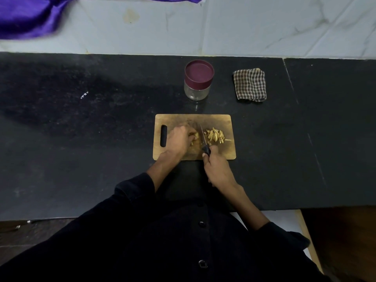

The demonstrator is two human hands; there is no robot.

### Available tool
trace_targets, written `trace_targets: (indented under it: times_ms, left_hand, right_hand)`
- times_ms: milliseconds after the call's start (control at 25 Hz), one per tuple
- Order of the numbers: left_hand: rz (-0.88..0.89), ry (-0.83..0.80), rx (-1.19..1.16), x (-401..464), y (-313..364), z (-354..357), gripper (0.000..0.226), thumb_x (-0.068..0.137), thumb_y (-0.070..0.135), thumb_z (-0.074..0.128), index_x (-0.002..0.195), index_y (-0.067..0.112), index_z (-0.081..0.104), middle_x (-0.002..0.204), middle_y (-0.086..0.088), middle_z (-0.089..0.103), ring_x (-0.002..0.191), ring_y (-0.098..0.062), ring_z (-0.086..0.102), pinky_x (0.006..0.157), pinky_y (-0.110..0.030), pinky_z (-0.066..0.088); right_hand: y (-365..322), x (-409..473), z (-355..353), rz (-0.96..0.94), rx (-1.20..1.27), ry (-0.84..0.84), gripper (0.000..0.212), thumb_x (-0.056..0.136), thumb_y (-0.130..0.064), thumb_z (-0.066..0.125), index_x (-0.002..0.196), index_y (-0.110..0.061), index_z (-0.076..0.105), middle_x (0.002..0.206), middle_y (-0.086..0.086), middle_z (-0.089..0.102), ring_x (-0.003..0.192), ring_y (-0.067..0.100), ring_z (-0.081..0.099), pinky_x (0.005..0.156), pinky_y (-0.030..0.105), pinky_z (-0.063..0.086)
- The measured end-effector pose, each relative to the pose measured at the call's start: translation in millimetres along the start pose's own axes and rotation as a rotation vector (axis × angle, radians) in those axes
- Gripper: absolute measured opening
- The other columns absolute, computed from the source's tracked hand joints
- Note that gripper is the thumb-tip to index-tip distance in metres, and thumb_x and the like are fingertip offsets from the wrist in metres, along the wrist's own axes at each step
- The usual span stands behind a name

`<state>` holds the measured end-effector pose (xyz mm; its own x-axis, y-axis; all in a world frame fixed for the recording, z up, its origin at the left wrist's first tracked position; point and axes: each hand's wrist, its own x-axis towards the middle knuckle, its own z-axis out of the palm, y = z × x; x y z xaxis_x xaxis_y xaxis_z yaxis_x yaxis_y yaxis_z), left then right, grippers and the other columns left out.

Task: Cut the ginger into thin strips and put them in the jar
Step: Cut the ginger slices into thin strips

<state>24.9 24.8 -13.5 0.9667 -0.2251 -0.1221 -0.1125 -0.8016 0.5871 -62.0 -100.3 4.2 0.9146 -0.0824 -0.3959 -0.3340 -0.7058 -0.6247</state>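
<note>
Slicing ginger on the board, jar not yet filled.

At frame centre the left hand (179, 139) pins the uncut ginger (195, 136) on the cutting board (223, 121); the right hand (216, 169) grips the knife (204, 139). A pile of strips (215, 135) lies right of the blade. The lidded jar (198, 82), above the board on the desk (101, 139), looks empty. No writing is legible.

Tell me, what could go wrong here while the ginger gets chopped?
The left hand holds the uncut ginger right beside the knife blade, so a slip could nick a finger. The cut strips lie near the cutting board edge and might scatter onto the counter. The jar has its lid on, so it must be opened first.
</note>
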Motion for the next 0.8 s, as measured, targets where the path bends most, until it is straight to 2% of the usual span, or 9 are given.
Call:
trace_targets:
  times_ms: [240,360,520,640,800]
  left_hand:
    - [0.009,0.015,0.024,1.5,-2.1,2.3,0.02,0.089,0.013,0.064,0.108,0.013,0.071,0.116,-0.003,0.065,0.105,-0.017,0.061,0.088,-0.034,0.051]
    - [0.007,0.026,0.028,2.1,-2.7,4.0,0.018,0.088,0.013,0.065,0.105,0.013,0.072,0.116,-0.002,0.065,0.104,-0.017,0.061,0.087,-0.033,0.051]
    - [0.0,0.023,0.056,4.3,-4.4,5.4,0.018,0.087,0.012,0.066,0.104,0.015,0.072,0.114,-0.001,0.066,0.104,-0.017,0.062,0.085,-0.034,0.052]
    - [-0.002,0.025,0.059,5.0,-5.0,6.5,0.016,0.088,0.012,0.065,0.102,0.016,0.073,0.111,0.0,0.066,0.101,-0.017,0.062,0.083,-0.036,0.053]
    - [-0.015,0.024,0.073,6.4,-6.9,9.1,0.017,0.088,0.013,0.065,0.102,0.017,0.072,0.11,0.001,0.067,0.1,-0.017,0.062,0.082,-0.036,0.053]
  right_hand:
    - [-7.7,8.9,3.1,-0.01,-0.118,-0.006,0.018,0.105,-0.024,0.04,0.115,-0.011,0.044,0.095,0.01,0.063,0.086,0.027,0.064,0.075,0.048,0.054]
    - [-9.3,11.0,5.5,-0.01,-0.179,0.002,0.023,0.105,-0.024,0.039,0.119,-0.007,0.045,0.097,0.012,0.064,0.088,0.028,0.064,0.074,0.044,0.053]
    - [-11.5,14.5,5.3,-0.014,-0.197,0.006,0.024,0.105,-0.024,0.039,0.12,-0.007,0.046,0.099,0.015,0.066,0.091,0.031,0.066,0.077,0.049,0.054]
    - [-14.6,16.3,5.5,0.012,-0.224,0.013,0.024,0.105,-0.024,0.039,0.119,-0.007,0.047,0.102,0.015,0.066,0.093,0.031,0.066,0.077,0.046,0.054]
    - [-17.1,16.4,9.3,0.037,-0.247,-0.001,0.024,0.104,-0.021,0.039,0.12,-0.004,0.046,0.107,0.018,0.066,0.098,0.035,0.065,0.075,0.042,0.049]
